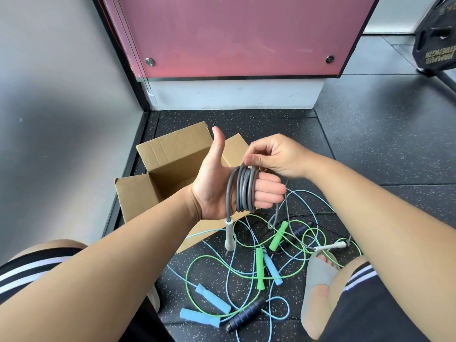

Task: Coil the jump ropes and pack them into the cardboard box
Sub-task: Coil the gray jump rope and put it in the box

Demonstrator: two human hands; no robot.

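We see a left hand (212, 191) raised, thumb up, its four fingers curled inside a coil of thick grey rubber jump rope (244, 188). One pale grey handle (229, 234) dangles below. The right hand (278, 156) pinches the rope at the coil's top. The open brown cardboard box (172, 156) sits just beyond, to the left. The free length drops into a tangle of green, blue and black ropes (259, 270) nearer us (likely snagging there), and we judge loops could slip off.
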